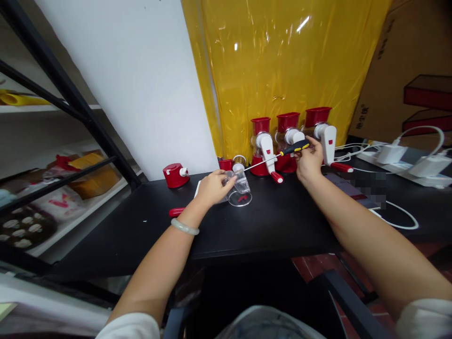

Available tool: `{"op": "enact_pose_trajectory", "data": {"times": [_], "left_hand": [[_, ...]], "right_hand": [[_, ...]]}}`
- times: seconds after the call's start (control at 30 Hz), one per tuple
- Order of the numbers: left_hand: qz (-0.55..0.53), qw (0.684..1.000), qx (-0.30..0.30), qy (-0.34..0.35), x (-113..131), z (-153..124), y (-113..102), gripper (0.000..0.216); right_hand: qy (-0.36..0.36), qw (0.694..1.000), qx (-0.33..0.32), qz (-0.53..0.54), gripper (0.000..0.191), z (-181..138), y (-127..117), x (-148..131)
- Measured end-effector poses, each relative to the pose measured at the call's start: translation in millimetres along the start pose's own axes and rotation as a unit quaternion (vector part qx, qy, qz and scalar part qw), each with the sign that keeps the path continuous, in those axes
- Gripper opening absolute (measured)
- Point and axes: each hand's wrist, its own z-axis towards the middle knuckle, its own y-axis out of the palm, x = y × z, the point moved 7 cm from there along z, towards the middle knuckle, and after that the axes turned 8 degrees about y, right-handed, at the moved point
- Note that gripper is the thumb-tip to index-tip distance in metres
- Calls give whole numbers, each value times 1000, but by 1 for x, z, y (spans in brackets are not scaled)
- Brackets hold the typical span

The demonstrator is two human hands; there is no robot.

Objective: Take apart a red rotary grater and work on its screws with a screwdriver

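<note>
Spanning a white wall (141,84) corner, the black table (275,221) meets yellow sheeting (282,61).

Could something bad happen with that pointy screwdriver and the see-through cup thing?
Maybe. The right hand aims the screwdriver at the clear plastic housing gripped by the left hand; if the tip slips, it could poke those fingers. The housing lies on its side on the black table, so pushing might make it roll. The right elbow is also near the white cable and could snag it.
</note>
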Motion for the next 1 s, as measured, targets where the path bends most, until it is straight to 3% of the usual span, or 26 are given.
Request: {"op": "enact_pose_trajectory", "data": {"times": [0.2, 0.4, 0.67, 1.0], "left_hand": [[0, 1000, -3, 0, 0, 0, 0, 53], [4, 1000, -5, -1, 0, 0, 1, 53], [2, 1000, -1, 4, 0, 0, 1, 54], [2, 1000, -1, 2, -1, 0, 1, 54]], "right_hand": [[55, 998, 1, 16, 29, 2, 0, 2], [2, 1000, 10, 6, 27, -2, 0, -2], [46, 998, 18, 28, 12, 3, -1, 4], [37, 999, 20, 5, 24, 4, -3, 4]]}}
